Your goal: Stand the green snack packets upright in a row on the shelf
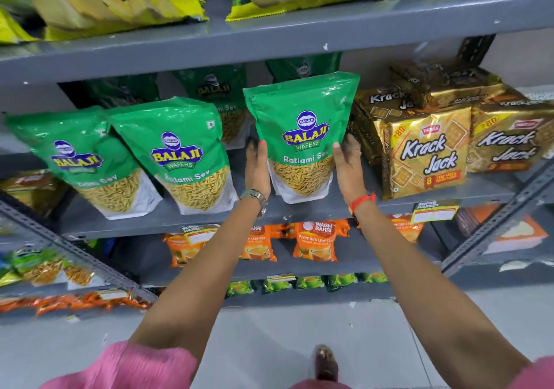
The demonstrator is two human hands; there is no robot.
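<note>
Green snack packets (301, 137) upright — grey metal shelf (329, 206)

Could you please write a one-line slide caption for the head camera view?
Left hand and right hand steady a green Balaji snack pouch upright on the grey metal shelf, beside gold Krack Jack packs.

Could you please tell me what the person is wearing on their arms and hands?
Both forearms are bare below pink sleeves. The left hand has a red-painted thumbnail and a metal wristwatch at the wrist. The right hand has a red-orange thread tied around the wrist.
</note>
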